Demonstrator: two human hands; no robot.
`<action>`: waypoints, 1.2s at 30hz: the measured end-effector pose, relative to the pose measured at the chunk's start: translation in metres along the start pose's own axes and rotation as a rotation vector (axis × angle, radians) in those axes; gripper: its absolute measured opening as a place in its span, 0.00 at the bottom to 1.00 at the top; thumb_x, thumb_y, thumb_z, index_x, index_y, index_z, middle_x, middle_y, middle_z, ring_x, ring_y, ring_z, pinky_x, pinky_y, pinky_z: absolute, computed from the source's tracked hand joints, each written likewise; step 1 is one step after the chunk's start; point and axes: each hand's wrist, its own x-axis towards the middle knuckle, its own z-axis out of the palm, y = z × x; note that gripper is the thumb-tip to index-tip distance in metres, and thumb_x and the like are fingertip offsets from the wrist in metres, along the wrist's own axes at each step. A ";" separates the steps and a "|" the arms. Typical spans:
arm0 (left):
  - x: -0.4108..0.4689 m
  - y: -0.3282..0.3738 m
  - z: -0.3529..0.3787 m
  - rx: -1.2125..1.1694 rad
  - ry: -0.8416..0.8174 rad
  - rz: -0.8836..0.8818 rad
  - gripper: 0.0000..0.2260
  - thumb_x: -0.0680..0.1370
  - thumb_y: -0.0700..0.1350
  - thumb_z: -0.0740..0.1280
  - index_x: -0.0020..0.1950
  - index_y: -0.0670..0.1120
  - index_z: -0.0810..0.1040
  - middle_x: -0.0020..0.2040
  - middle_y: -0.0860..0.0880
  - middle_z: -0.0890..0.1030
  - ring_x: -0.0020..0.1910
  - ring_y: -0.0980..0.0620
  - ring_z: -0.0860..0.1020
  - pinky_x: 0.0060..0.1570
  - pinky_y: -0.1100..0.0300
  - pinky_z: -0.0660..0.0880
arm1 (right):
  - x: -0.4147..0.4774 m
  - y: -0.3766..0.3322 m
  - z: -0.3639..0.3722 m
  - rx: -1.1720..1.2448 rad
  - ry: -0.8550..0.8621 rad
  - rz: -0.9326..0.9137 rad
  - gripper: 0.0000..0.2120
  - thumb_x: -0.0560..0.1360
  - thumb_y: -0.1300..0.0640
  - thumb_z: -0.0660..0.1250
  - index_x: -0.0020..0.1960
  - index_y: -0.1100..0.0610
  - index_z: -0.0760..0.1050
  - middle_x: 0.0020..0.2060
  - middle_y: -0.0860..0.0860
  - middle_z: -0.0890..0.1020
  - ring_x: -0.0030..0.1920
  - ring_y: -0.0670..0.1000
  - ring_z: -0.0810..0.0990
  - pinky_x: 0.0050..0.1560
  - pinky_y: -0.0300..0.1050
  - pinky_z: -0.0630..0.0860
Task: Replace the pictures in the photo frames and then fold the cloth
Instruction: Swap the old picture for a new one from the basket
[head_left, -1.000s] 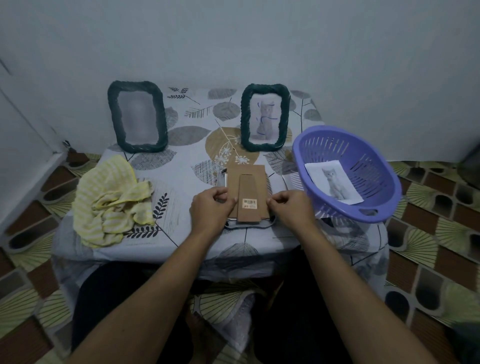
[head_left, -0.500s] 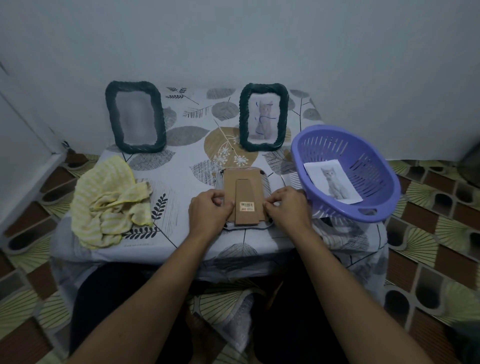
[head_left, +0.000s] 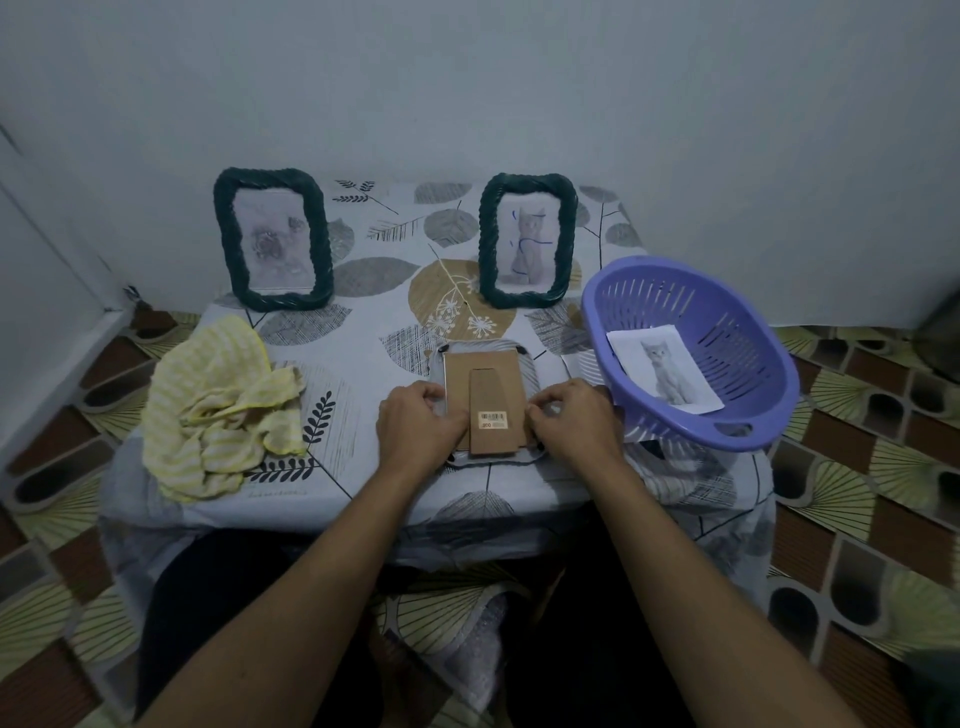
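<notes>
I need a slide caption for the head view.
Left hand and right hand hold a face-down photo frame between a yellow cloth and a purple basket.

Dim, bluish, even light with no clear source; shadow gathers softly beneath the surface (head_left: 374, 332). The wide lens bends the edges, and the picture in the left frame (head_left: 226, 244) looks hazy.

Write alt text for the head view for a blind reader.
The left hand and right hand grip the sides of a face-down photo frame on a table. Behind stand two green frames; a yellow cloth lies left, a purple basket holding a cat picture right.
</notes>
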 end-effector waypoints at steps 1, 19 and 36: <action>0.002 0.000 0.000 0.005 0.004 -0.010 0.19 0.70 0.52 0.71 0.59 0.47 0.80 0.53 0.46 0.79 0.56 0.46 0.77 0.57 0.52 0.75 | 0.000 -0.001 0.000 0.015 -0.009 0.002 0.11 0.74 0.49 0.68 0.54 0.48 0.84 0.57 0.49 0.80 0.61 0.56 0.74 0.61 0.52 0.69; 0.033 0.006 -0.006 0.226 -0.133 -0.078 0.14 0.81 0.53 0.61 0.67 0.57 0.74 0.68 0.46 0.68 0.70 0.43 0.62 0.65 0.46 0.59 | 0.010 -0.012 0.012 0.087 -0.159 0.055 0.19 0.77 0.48 0.63 0.67 0.47 0.75 0.65 0.55 0.73 0.68 0.58 0.67 0.66 0.52 0.63; 0.055 -0.007 -0.013 0.222 -0.156 -0.044 0.11 0.73 0.59 0.74 0.53 0.60 0.79 0.61 0.55 0.79 0.66 0.46 0.70 0.53 0.49 0.58 | 0.023 -0.022 0.042 -0.118 -0.212 -0.313 0.26 0.84 0.42 0.49 0.80 0.45 0.55 0.81 0.50 0.48 0.80 0.52 0.43 0.76 0.58 0.47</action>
